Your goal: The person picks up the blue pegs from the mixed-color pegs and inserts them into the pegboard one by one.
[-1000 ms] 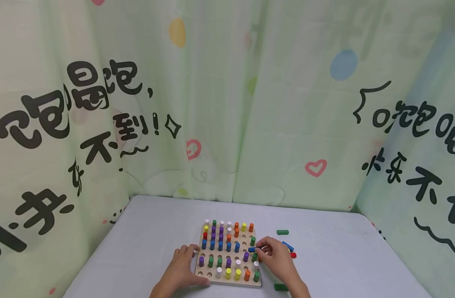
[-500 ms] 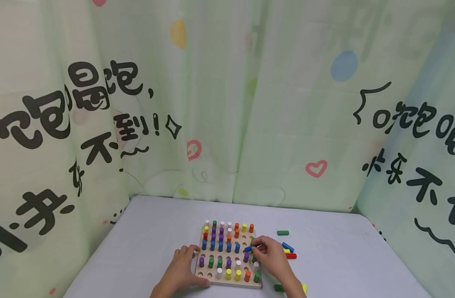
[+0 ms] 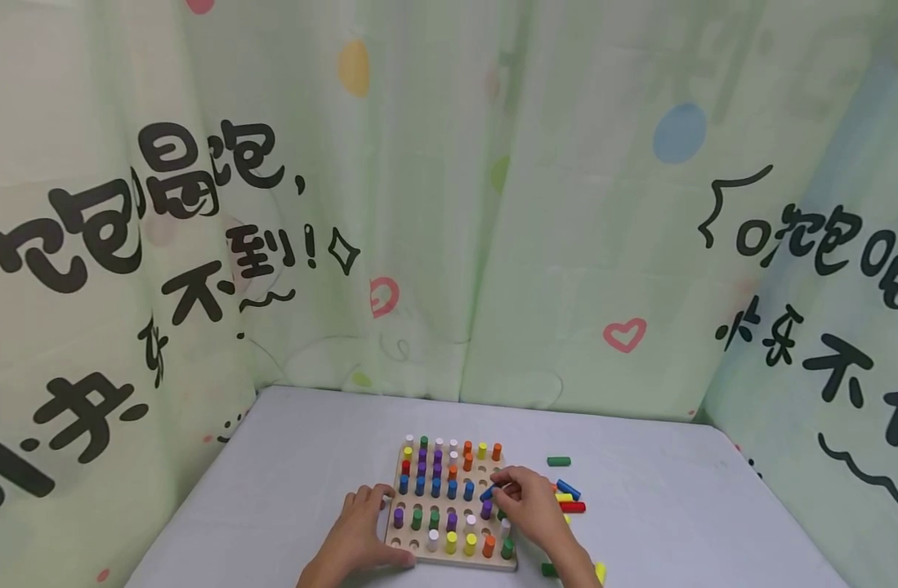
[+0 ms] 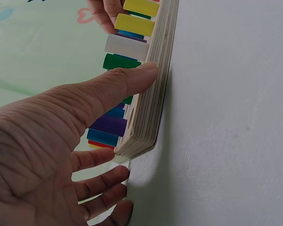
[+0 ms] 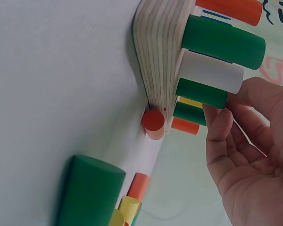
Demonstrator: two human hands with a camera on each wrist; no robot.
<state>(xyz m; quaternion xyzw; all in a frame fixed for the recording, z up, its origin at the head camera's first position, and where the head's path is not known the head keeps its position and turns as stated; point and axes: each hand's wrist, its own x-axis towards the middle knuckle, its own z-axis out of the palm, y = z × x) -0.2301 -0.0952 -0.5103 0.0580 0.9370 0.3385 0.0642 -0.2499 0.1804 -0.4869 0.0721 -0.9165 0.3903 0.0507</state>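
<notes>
A wooden pegboard (image 3: 459, 559) with coloured pegs upright in rows lies on the table. My left hand (image 3: 356, 527) rests at its near left corner, thumb laid along the front edge and index fingertip at the left side; the other fingers are spread off the board in the left wrist view. Over the board's right part, my right hand (image 3: 533, 502) pinches a blue peg (image 3: 488, 493) between thumb and fingers. That peg slants at the right end of the blue row, close above a hole. In the right wrist view, standing green pegs (image 5: 203, 93) hide it.
Right of the board lie loose pegs: a green peg (image 3: 559, 461), a blue peg (image 3: 569, 489), a red peg (image 3: 573, 507) and another green peg (image 3: 549, 570). An orange peg (image 5: 153, 123) lies against the board's side. A printed curtain (image 3: 537, 327) hangs behind the table.
My right hand has moved slightly left with the blue peg, which has turned from nearly level to slanting. The left hand keeps its place at the board's corner.
</notes>
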